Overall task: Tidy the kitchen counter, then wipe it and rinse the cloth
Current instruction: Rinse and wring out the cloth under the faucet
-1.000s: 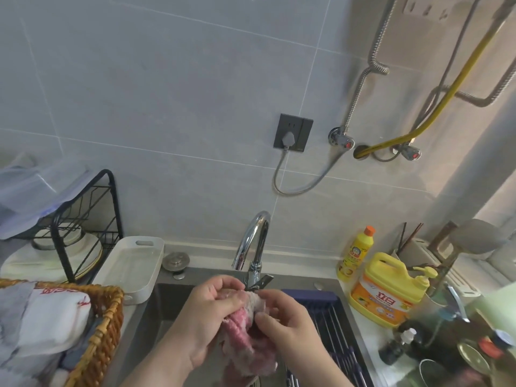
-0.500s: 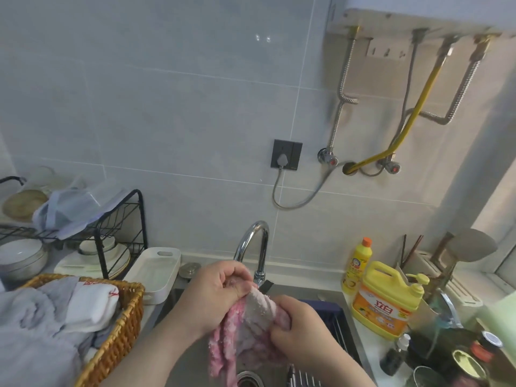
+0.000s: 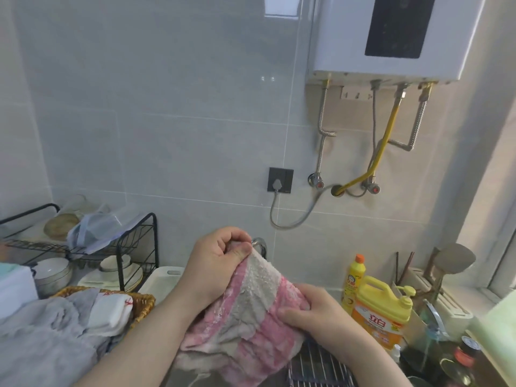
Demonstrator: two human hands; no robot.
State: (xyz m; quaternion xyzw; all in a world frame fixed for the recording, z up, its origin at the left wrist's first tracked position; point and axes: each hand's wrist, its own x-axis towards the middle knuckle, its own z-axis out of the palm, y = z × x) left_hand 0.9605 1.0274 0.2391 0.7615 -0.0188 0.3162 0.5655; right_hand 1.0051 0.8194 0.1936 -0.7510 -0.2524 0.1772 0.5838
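Both your hands grip the cloth (image 3: pixel 251 314). Your left hand (image 3: pixel 215 263) is fisted tight on its top corner, fingers curled over, thumb pinching the fabric. Your right hand (image 3: pixel 312 311) clamps the cloth's right edge lower down, thumb on the front, fingers wrapped behind. The cloth is stretched at a slant between the two grips, pink and grey-white bands, nubbly, the lower part hanging loose and bunched in front of your forearms.

Cloth held up in the air, above the rack (image 3: pixel 321 367) of metal bars that shows just under it at the bottom edge. Tap (image 3: pixel 259 244): only its chrome curve peeks out behind your left knuckles.

Left side: wicker basket (image 3: pixel 142 303) heaped with grey and white fabric; behind it a white tray (image 3: pixel 164 275) and a black wire shelf (image 3: pixel 134 247) carrying bowls, plates and a plastic bag.

Right side: big yellow jug (image 3: pixel 382 311) with orange label just beside your right wrist; a slim yellow bottle (image 3: pixel 352 280) with orange cap stands behind it. Further right, dark bottles and jars, blurred.

Wall: grey tiles, dark socket (image 3: pixel 280 180) with a plug and grey cord. White heater (image 3: pixel 391 37) up top right, metal hoses and a yellow hose (image 3: pixel 388 132) dropping from it to valves.
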